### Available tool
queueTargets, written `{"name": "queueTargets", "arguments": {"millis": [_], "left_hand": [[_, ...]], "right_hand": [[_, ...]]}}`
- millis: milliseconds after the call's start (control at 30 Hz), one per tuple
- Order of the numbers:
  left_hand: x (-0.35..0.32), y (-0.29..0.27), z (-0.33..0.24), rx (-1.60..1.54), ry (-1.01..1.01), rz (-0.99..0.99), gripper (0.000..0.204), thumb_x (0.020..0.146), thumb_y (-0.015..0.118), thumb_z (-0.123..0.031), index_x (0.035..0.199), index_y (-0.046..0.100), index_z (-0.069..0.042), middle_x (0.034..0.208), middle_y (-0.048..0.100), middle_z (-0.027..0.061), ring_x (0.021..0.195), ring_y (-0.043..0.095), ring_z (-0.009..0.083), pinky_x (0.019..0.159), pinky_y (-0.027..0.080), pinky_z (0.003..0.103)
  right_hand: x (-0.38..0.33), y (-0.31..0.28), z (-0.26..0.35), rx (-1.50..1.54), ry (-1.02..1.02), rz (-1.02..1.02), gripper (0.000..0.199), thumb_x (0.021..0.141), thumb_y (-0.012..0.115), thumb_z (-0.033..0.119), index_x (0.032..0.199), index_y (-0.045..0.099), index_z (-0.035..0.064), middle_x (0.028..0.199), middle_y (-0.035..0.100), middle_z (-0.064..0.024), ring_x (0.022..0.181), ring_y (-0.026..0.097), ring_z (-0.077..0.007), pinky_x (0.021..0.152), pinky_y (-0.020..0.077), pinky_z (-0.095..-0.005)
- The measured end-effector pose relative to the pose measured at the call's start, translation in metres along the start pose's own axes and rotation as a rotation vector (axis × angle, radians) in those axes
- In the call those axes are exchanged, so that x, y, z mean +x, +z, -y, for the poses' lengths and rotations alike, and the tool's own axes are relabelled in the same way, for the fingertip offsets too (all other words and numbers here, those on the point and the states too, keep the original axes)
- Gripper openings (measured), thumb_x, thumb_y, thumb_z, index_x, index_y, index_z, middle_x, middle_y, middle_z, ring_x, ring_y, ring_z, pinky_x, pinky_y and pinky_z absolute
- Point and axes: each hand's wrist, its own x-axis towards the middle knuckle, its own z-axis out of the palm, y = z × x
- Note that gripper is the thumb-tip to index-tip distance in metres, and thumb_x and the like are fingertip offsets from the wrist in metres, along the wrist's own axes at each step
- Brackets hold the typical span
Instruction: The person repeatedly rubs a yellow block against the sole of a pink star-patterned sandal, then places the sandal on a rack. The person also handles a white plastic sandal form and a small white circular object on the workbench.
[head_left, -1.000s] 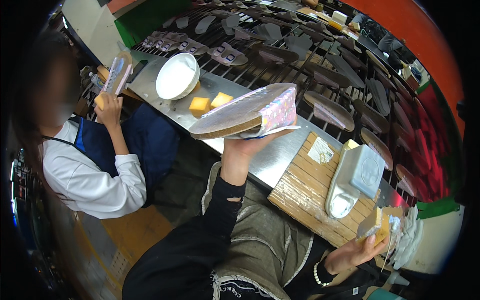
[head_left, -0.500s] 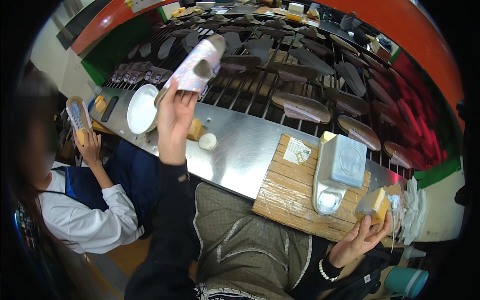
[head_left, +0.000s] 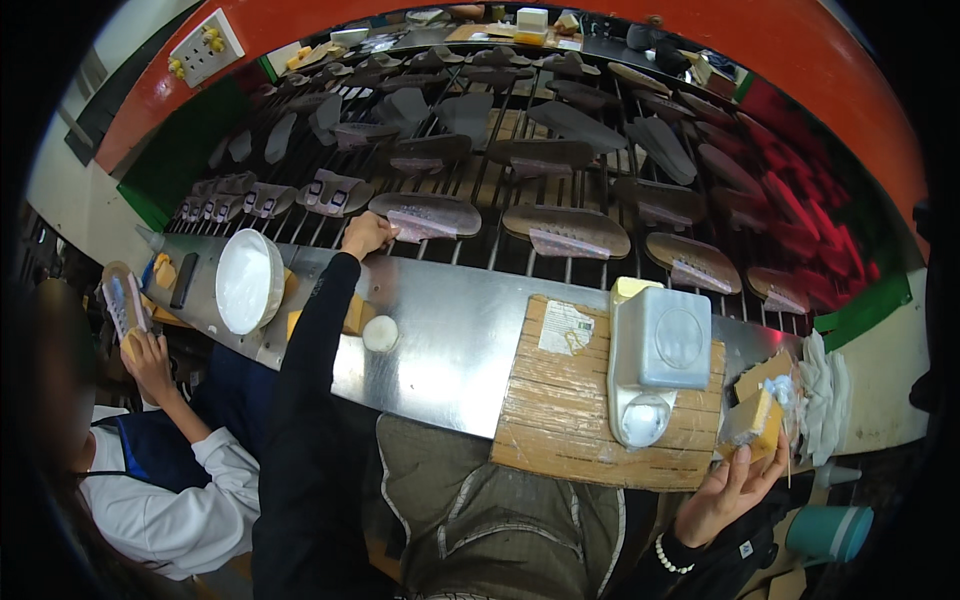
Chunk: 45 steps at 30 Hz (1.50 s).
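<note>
Sandal (head_left: pixel 455 214), one: brown sole, pale pink upper, lying on the barred rack (head_left: pixel 487 252) beyond the metal ledge (head_left: pixel 440 300). Likely light; sole fairly stiff, upper softer and easily creased; best taken by the sole's rim. Left hand (head_left: pixel 368 236), one: fingers pinched together on the upper's left edge; how firm the grip is, too small to tell. Right hand (head_left: pixel 722 497), one: half-curled round a yellow sponge block (head_left: pixel 757 420), white-smeared on one face. Sponge probably light, soft, springy; best held by its clean sides. Wooden board (head_left: pixel 550 420), one, beside it, bearing a lidded container (head_left: pixel 676 335).
</note>
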Motion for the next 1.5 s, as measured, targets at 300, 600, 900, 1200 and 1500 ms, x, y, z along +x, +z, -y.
{"name": "queueTargets", "arguments": {"millis": [300,600,900,1200,1500], "left_hand": [[0.045,-0.084,0.007,0.403,0.030,-0.419,0.027,0.080,0.069,-0.028,0.096,0.075,-0.008,0.110,0.070,0.0198,0.103,0.067,0.0357,0.089,0.054,0.045],[0.113,-0.075,0.150,0.509,-0.091,-0.406,0.080,0.092,0.057,-0.037,0.151,0.023,0.003,0.141,0.043,0.0373,0.128,0.045,0.0533,0.110,0.037,0.050],[0.098,-0.133,0.068,-0.808,0.381,-1.109,0.045,0.085,0.071,-0.015,0.126,0.060,-0.001,0.124,0.066,0.0117,0.112,0.062,0.0289,0.097,0.048,0.040],[-0.155,-0.115,-0.095,-1.770,0.399,-0.081,0.044,0.099,0.056,-0.011,0.141,0.047,-0.002,0.132,0.059,0.0129,0.120,0.056,0.0220,0.107,0.044,0.040],[-0.336,0.025,-0.114,-1.328,0.172,0.063,0.046,0.098,0.059,-0.010,0.141,0.044,-0.002,0.122,0.062,0.0145,0.107,0.063,0.0187,0.100,0.050,0.034]], "right_hand": [[0.033,0.000,-0.044,-0.068,-0.038,-0.182,0.054,0.095,0.057,0.017,0.144,0.037,0.0018,0.144,0.039,-0.0183,0.133,0.041,-0.0275,0.113,0.0312,-0.0409],[0.056,-0.027,-0.040,-0.238,-0.099,-0.324,0.054,0.095,0.059,0.022,0.142,0.040,0.0026,0.138,0.047,-0.0156,0.134,0.041,-0.0248,0.113,0.0285,-0.0374],[0.047,-0.017,-0.030,-0.149,-0.137,-0.167,0.049,0.092,0.060,0.015,0.135,0.042,-0.0003,0.133,0.051,-0.0153,0.124,0.049,-0.0232,0.107,0.0343,-0.0341],[-0.010,-0.031,-0.033,-0.696,-0.585,0.504,0.051,0.067,0.079,0.004,0.115,0.062,0.0076,0.119,0.063,-0.0146,0.109,0.059,-0.0311,0.094,0.0473,-0.0419],[-0.012,-0.063,-0.043,-1.047,-0.715,0.406,0.044,0.063,0.079,0.008,0.105,0.068,0.0132,0.115,0.064,-0.0054,0.103,0.056,-0.0299,0.093,0.0405,-0.0416]]}}
